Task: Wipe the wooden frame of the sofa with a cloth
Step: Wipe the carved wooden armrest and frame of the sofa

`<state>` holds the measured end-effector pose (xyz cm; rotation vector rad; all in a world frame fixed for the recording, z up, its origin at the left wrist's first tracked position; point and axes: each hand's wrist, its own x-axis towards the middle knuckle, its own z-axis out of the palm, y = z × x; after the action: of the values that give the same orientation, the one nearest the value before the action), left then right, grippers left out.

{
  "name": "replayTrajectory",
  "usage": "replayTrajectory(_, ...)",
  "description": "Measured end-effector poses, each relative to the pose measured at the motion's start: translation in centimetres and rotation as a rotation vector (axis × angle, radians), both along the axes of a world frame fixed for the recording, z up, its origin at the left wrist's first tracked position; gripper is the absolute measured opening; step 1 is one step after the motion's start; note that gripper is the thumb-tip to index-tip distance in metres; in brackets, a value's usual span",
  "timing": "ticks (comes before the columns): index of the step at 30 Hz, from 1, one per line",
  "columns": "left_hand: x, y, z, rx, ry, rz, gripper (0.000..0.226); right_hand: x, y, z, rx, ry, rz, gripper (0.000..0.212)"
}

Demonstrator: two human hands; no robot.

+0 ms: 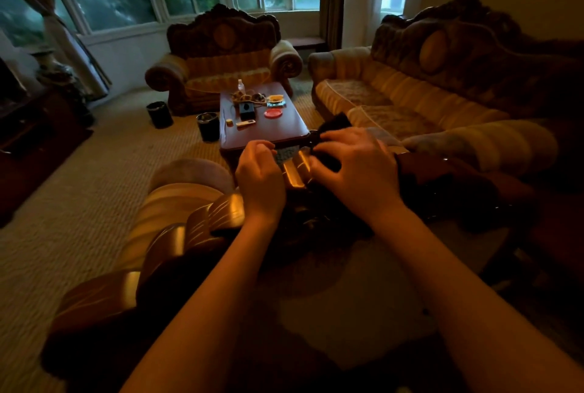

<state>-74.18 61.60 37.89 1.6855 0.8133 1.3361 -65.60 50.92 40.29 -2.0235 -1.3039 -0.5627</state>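
A carved, glossy wooden sofa frame (202,219) curves from the lower left up to the middle of the head view. A dark cloth (335,125) lies over the frame's top. My right hand (354,168) grips the cloth with curled fingers and holds it against the wood. My left hand (260,176) is just left of it, fingers curled over the frame's crest; whether it pinches a cloth edge is too dark to tell.
A dark wooden coffee table (284,132) with a bottle, remote and small items stands just beyond my hands. An armchair (221,61) faces me, a long sofa (410,92) runs along the right. Two black bins (160,114) sit on the carpet.
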Motion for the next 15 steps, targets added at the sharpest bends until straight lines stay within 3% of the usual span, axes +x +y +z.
replayTrajectory(5,-0.4,0.6,-0.1,0.017,-0.049,-0.027,0.025,-0.9,-0.8,-1.3,0.069,-0.105,0.013,0.019)
replayTrajectory(9,-3.0,2.6,-0.9,-0.005,-0.032,0.079,0.027,1.2,2.5,2.2,-0.197,-0.017,-0.016,0.030)
replayTrajectory(12,-4.5,3.6,-1.5,-0.060,-0.032,0.182,0.025,0.1,3.1,2.5,-0.316,-0.189,-0.105,0.027)
replayTrajectory(15,-4.5,3.2,-1.8,-0.012,-0.032,0.217,0.021,-3.4,1.0,-0.7,-0.172,-0.260,0.032,0.010)
